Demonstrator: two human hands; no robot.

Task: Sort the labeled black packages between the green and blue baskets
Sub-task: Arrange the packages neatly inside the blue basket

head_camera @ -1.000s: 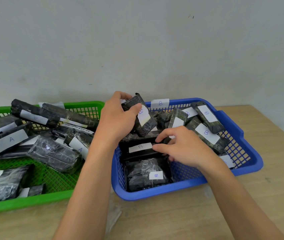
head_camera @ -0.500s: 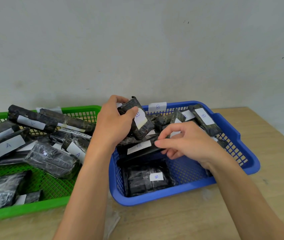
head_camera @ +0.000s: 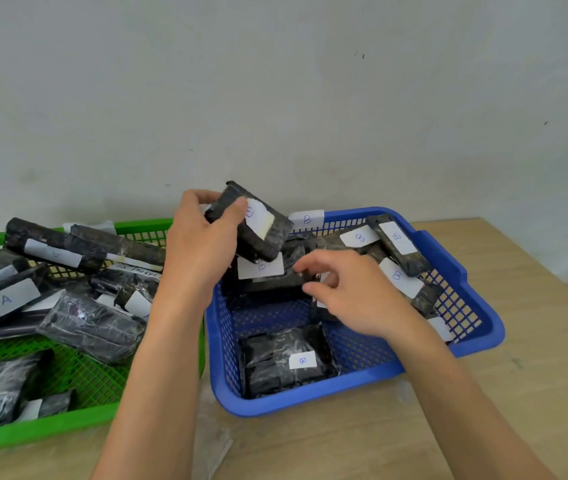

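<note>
My left hand (head_camera: 202, 244) grips a black package (head_camera: 258, 230) with a white label, held tilted above the back left of the blue basket (head_camera: 414, 365). My right hand (head_camera: 355, 292) hovers inside the blue basket with fingers spread, its fingertips touching a flat black package (head_camera: 268, 282) with a white label; whether it grips it is unclear. Several B-labeled packages lie in the blue basket, one at its front (head_camera: 286, 362). The green basket (head_camera: 33, 431) on the left holds several packages, one labeled A (head_camera: 1, 299).
Both baskets stand side by side on a wooden table (head_camera: 518, 410) against a pale wall. A scrap of clear plastic (head_camera: 213, 441) lies on the table in front, between the baskets. Bare tabletop extends right of the blue basket.
My left hand has lifted its package higher above the blue basket. My right hand has loosened and opened over the flat package, which has shifted toward the basket's back.
</note>
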